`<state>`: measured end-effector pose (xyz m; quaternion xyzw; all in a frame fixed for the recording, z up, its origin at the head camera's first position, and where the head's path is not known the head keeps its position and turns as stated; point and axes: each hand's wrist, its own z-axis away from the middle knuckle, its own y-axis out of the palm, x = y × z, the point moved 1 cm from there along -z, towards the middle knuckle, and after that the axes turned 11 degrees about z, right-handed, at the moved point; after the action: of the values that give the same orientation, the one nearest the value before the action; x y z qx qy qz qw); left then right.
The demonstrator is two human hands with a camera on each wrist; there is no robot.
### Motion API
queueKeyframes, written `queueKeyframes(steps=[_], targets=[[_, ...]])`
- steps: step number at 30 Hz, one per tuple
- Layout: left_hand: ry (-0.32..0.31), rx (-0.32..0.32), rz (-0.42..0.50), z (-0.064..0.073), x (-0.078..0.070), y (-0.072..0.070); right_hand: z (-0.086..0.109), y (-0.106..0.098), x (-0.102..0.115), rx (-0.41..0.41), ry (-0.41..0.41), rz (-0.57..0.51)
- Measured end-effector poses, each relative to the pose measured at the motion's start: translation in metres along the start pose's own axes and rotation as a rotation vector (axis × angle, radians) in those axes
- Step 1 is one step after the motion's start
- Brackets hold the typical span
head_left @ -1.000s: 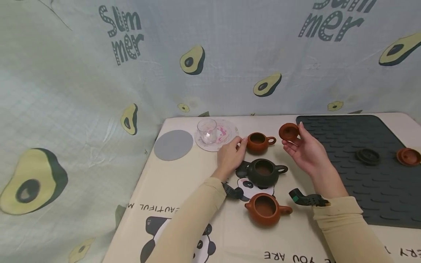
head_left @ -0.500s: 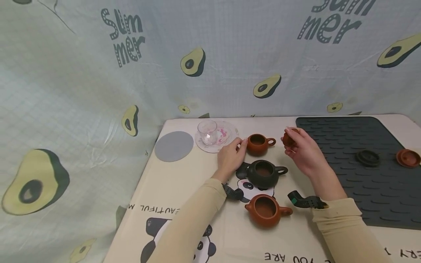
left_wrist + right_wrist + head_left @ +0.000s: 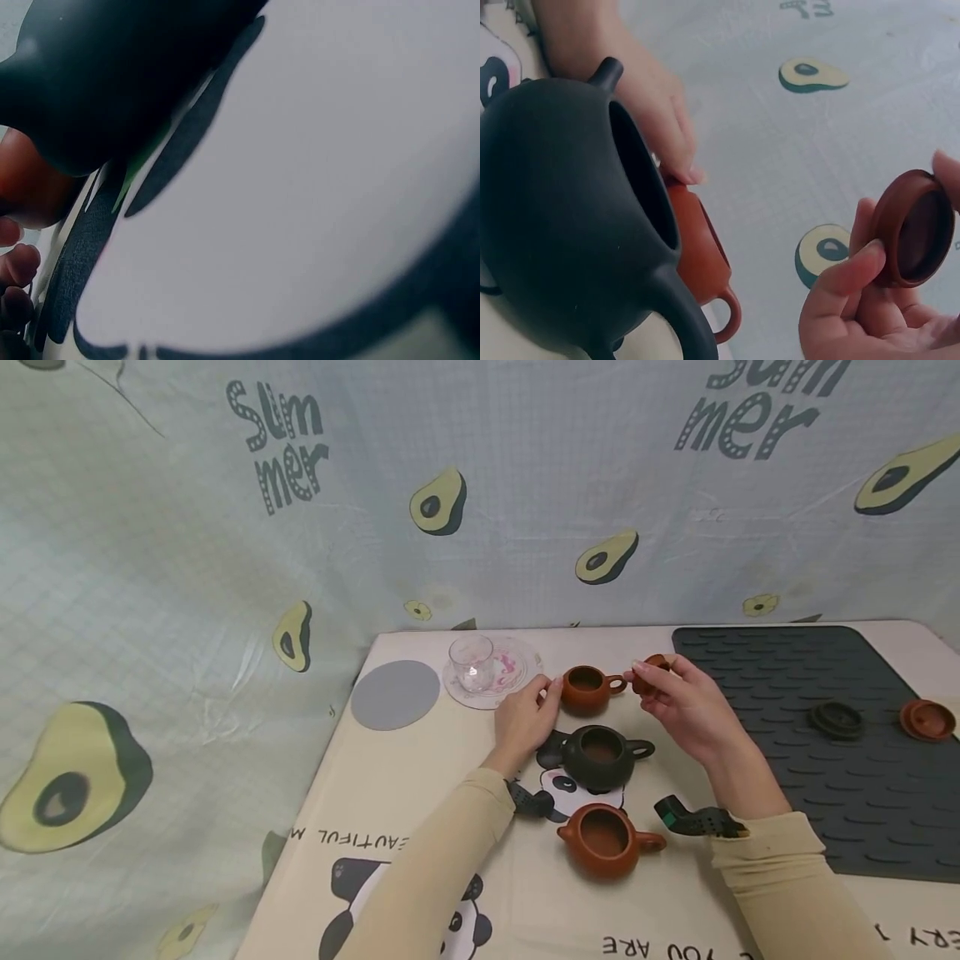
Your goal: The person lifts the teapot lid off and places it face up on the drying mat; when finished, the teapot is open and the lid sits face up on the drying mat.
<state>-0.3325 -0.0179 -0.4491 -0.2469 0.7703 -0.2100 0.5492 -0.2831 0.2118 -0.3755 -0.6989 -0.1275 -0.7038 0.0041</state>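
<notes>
A small reddish-brown clay teapot (image 3: 586, 689) stands lidless at the back of the row, handle to the right. My left hand (image 3: 527, 718) grips it at its left side, where the spout is hidden by the fingers. In my right hand (image 3: 693, 702) is a reddish-brown teapot lid (image 3: 911, 229), pinched by its edge between thumb and fingers. The right wrist view shows the lid's hollow underside. That lid is held up just right of the small teapot's handle. Nearer to me stand a black teapot (image 3: 598, 757) and a larger reddish-brown teapot (image 3: 603, 842), both uncovered.
To the right lies a dark ridged mat (image 3: 847, 810), carrying a black lid (image 3: 836, 720) and another reddish-brown lid (image 3: 927, 720). At the back left, a clear glass cup (image 3: 472, 664) sits on a pink-patterned round coaster (image 3: 517, 667), beside a grey disc (image 3: 395, 695).
My right hand has turned the lid over from facing the camera to edge-on and brought it left, closer to the small teapot. The left hand stays at the teapot.
</notes>
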Motion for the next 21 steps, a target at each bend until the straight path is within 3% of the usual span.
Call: queueKeyframes(steps=[5, 10, 14, 21], targets=[[0.01, -0.006, -0.002, 0.0, 0.001, 0.001, 0.001, -0.006, 0.001, 0.073, -0.038, -0.152], [0.01, -0.009, -0.001, 0.0, 0.0, 0.001, 0.001, -0.01, 0.003, 0.089, -0.049, -0.219], [0.006, -0.009, 0.001, -0.001, 0.0, 0.001, 0.001, -0.012, 0.004, 0.097, -0.055, -0.21], [0.0, -0.015, 0.004, -0.001, 0.001, 0.002, 0.001, -0.013, 0.006, 0.072, -0.052, -0.102]])
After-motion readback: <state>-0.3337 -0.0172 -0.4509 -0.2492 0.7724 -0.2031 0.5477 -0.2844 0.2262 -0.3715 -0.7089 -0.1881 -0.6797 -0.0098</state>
